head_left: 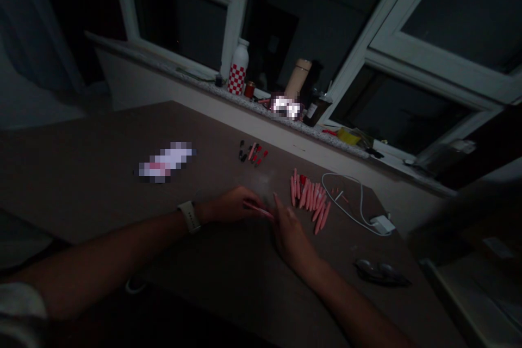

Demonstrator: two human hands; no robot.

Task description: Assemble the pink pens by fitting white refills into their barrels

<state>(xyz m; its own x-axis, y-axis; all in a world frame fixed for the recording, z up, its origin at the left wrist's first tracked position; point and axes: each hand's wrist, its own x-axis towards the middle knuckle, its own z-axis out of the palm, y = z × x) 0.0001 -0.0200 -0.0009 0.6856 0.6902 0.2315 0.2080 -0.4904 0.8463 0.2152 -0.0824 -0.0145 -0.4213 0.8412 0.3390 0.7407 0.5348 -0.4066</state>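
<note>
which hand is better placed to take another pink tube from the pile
Probably the right hand: it lies nearer the pile of pink tubes, while the left hand sits farther off, its fingers on the single pink tube.

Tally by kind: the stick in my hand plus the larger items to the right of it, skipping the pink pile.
Pink stick: 1
White charger brick: 1
White cable: 1
Dark curved object: 1
Total: 4

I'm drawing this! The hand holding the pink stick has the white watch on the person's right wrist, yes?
Not the right wrist: the head view shows the white watch on the wrist of the left hand. That hand does hold the pink stick.
</note>
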